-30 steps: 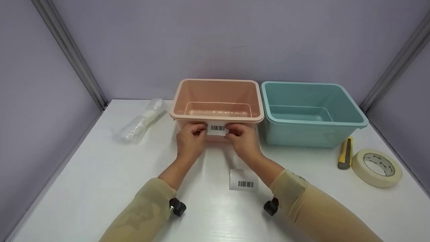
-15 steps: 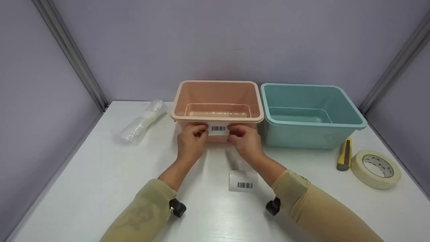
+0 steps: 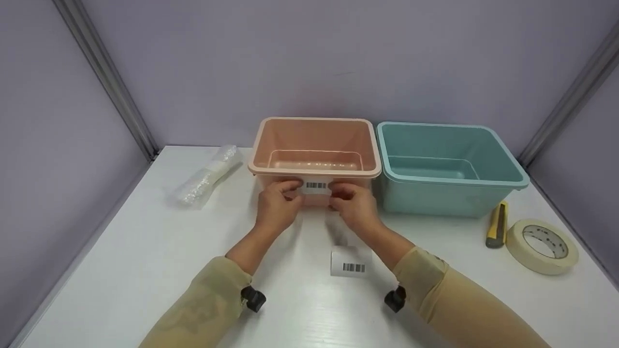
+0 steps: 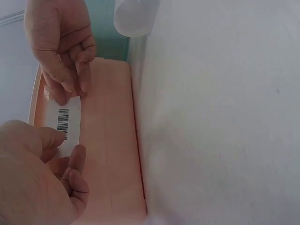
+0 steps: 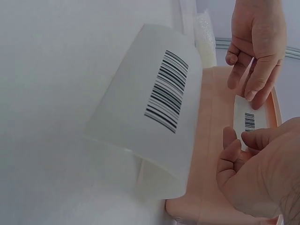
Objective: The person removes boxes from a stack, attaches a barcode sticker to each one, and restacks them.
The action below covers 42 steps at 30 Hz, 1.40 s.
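A small white barcode label (image 3: 316,185) lies against the front wall of the pink bin (image 3: 314,173), just under the rim. My left hand (image 3: 276,207) presses a fingertip on the label's left end, its lower digits spread below. At the right end, my right hand (image 3: 357,205) touches the label the same way. In the left wrist view, a digit rests right by the barcode's end and other fingers bend loosely beside the label. A second, larger-looking curled barcode label (image 5: 152,98) rises from the table close to the right wrist camera.
A teal bin (image 3: 454,198) stands directly right of the pink one. Farther right lie a yellow utility knife (image 3: 496,224) and a roll of masking tape (image 3: 541,246). Rolled bubble wrap (image 3: 205,179) lies at the left back of the white table (image 3: 169,256), before the rear wall.
The thumb and finger of each hand have spread a little apart, the lower digits dropping below the label's edge. The label stays in place on the pink bin.
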Each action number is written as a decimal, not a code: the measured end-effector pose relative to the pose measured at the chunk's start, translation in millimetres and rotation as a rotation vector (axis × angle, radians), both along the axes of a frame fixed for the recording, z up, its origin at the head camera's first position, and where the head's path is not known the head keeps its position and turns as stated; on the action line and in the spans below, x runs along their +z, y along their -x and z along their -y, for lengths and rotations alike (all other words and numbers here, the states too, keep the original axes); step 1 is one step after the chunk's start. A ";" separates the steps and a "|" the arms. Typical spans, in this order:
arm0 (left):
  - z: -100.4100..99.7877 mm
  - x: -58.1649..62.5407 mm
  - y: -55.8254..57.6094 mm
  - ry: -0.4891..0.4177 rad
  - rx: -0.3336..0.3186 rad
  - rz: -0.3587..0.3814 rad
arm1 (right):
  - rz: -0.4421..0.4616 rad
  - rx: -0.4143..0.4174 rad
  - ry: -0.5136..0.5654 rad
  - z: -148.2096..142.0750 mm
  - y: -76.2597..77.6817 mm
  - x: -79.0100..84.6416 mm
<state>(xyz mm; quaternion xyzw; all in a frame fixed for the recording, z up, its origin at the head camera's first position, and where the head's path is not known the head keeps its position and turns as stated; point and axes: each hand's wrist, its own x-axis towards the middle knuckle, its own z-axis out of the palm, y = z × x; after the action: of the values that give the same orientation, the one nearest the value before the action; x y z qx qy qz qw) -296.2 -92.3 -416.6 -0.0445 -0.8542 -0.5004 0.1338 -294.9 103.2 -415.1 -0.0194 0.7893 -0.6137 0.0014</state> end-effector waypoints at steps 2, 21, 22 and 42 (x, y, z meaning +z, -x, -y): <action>1.7 -0.4 -0.3 0.006 0.004 0.017 | 0.016 -0.002 -0.006 -0.7 -0.5 -0.2; 1.5 0.7 5.6 -0.308 -0.257 0.049 | -0.013 0.165 0.140 0.8 7.5 -0.7; 1.7 -0.3 6.9 -0.318 -0.253 0.054 | -0.015 0.169 0.140 0.7 7.9 -1.3; 1.3 -5.5 10.1 -0.309 -0.327 0.064 | -0.029 0.211 0.133 -4.2 9.7 -12.0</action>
<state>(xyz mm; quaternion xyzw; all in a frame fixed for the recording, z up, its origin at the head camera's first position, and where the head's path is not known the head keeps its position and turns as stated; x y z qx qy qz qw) -306.2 -93.6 -422.1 -0.1456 -0.7526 -0.6415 0.0291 -304.6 107.4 -427.1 -0.1112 0.7403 -0.6608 0.0534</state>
